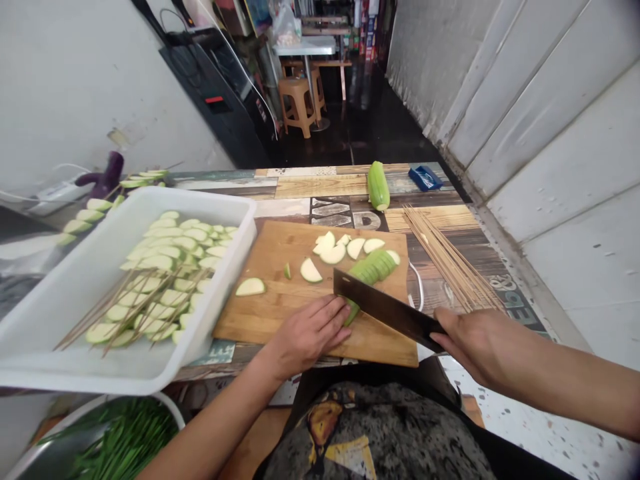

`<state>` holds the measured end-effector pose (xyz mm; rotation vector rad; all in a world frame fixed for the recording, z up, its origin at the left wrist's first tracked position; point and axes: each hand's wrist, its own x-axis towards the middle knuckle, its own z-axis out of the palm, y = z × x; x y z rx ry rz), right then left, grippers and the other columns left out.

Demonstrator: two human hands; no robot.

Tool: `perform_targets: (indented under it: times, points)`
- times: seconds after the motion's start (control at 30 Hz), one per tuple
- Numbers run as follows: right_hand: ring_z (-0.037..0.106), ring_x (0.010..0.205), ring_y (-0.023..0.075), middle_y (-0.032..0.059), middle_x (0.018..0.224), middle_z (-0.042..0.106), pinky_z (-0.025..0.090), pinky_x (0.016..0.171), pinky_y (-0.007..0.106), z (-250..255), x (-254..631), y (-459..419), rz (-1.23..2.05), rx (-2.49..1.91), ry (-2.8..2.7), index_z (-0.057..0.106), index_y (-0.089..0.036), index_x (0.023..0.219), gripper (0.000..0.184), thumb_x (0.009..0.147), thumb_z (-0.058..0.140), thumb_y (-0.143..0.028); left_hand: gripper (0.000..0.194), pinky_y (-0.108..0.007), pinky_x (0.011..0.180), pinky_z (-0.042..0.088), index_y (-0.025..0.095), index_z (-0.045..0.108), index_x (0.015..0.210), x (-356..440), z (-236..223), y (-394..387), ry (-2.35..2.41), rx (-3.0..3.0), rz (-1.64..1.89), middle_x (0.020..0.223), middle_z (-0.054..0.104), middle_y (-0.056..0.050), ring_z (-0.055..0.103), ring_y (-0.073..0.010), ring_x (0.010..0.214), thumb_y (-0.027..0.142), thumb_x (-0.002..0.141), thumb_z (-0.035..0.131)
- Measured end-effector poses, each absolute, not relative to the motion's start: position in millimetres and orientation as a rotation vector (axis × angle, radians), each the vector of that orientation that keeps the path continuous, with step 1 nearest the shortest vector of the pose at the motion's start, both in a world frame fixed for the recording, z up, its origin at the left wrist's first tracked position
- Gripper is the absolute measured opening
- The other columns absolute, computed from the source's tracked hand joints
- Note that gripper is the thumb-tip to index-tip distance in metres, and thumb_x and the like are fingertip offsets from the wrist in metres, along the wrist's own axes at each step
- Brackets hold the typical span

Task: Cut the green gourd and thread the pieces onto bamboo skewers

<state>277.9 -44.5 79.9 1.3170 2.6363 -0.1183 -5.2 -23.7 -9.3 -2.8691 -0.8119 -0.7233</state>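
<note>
On the board (273, 257), the part-sliced squash (373, 268) runs forward from the left hand (311, 333) gripping its near end; the right hand (480, 341), apart, clamps the knife (385, 307).

Tub (170, 372) and bowl of greens (123, 440) cut off at the picture's left and bottom edges.

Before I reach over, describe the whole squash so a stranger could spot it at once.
On the table, look past the cutting board to the far edge. The green squash lies just left of the blue tray. It is whole, unlike the sliced one beside the knife.
</note>
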Motion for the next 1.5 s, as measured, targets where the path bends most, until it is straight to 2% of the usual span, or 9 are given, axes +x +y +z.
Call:
perform_targets:
  times: [0.13, 0.27, 0.5, 0.83, 0.93, 1.07, 1.2, 1.5]
  points:
    - [0.044, 0.035, 0.0127, -0.0028, 0.043, 0.05, 0.014, 0.042, 0.026, 82, 278, -49, -0.083, 1.299, 2.722, 0.039, -0.018, 0.078, 0.015, 0.09, 0.032, -0.026, 0.041, -0.039, 0.093, 0.046, 0.011, 0.045, 0.122, -8, -3, -26, -0.859, -2.929, -0.547, 0.116, 0.056, -0.014, 0.05, -0.0232, 0.11, 0.03, 0.085, 0.047]
    - [0.038, 0.032, 0.0117, -0.0055, 0.039, 0.044, 0.012, 0.042, 0.027, 92, 278, -55, -0.002, 1.319, 2.74, 0.037, -0.02, 0.077, 0.014, 0.089, 0.032, -0.025, 0.042, -0.038, 0.093, 0.045, 0.011, 0.04, 0.125, -10, 4, -28, -0.91, -2.996, -0.384, 0.119, 0.053, -0.014, 0.048, -0.0234, 0.113, 0.03, 0.088, 0.04]
    - [0.035, 0.031, 0.0108, -0.0066, 0.038, 0.041, 0.01, 0.04, 0.026, 96, 274, -59, -0.008, 1.302, 2.713, 0.039, -0.02, 0.078, 0.004, 0.082, 0.04, -0.02, 0.039, -0.038, 0.093, 0.044, 0.012, 0.044, 0.121, -11, 10, -27, -0.951, -3.05, -0.349, 0.12, 0.053, -0.013, 0.044, -0.0237, 0.116, 0.032, 0.089, 0.037]
    - [0.042, 0.035, 0.0112, -0.003, 0.043, 0.051, 0.012, 0.042, 0.026, 88, 266, -51, -0.101, 1.272, 2.638, 0.044, -0.017, 0.078, 0.005, 0.083, 0.044, -0.017, 0.042, -0.038, 0.094, 0.042, 0.013, 0.04, 0.125, -14, 8, -26, -0.929, -3.064, -0.292, 0.123, 0.05, -0.012, 0.044, -0.0231, 0.115, 0.034, 0.089, 0.036]
    - [0.043, 0.036, 0.0122, -0.0026, 0.044, 0.052, 0.012, 0.042, 0.027, 90, 267, -51, -0.077, 1.246, 2.668, 0.044, -0.017, 0.081, 0.001, 0.082, 0.045, -0.018, 0.041, -0.038, 0.095, 0.041, 0.015, 0.038, 0.128, -15, 18, -29, -0.977, -3.138, -0.191, 0.126, 0.048, -0.011, 0.041, -0.0226, 0.119, 0.031, 0.091, 0.032]
    - [0.038, 0.034, 0.012, -0.0046, 0.042, 0.046, 0.01, 0.042, 0.028, 95, 270, -57, -0.009, 1.241, 2.703, 0.042, -0.018, 0.082, 0.002, 0.081, 0.044, -0.019, 0.04, -0.037, 0.096, 0.037, 0.018, 0.037, 0.13, -14, 33, -31, -1.093, -3.227, -0.056, 0.132, 0.043, -0.01, 0.034, -0.0219, 0.124, 0.022, 0.091, 0.028]
    - [0.036, 0.034, 0.0121, -0.0056, 0.042, 0.044, 0.011, 0.042, 0.028, 98, 270, -62, -0.005, 1.267, 2.699, 0.041, -0.02, 0.084, 0.003, 0.081, 0.041, -0.019, 0.041, -0.035, 0.094, 0.038, 0.019, 0.038, 0.128, -11, 39, -31, -1.144, -3.25, 0.062, 0.129, 0.045, -0.009, 0.037, -0.0218, 0.121, 0.017, 0.089, 0.028]
    - [0.039, 0.035, 0.0115, -0.0037, 0.044, 0.048, 0.013, 0.043, 0.027, 96, 265, -60, -0.115, 1.226, 2.702, 0.043, -0.018, 0.081, 0.005, 0.082, 0.039, -0.016, 0.042, -0.036, 0.095, 0.037, 0.02, 0.034, 0.131, -13, 33, -32, -1.174, -3.283, 0.055, 0.132, 0.041, -0.01, 0.033, -0.0227, 0.123, 0.02, 0.09, 0.025]
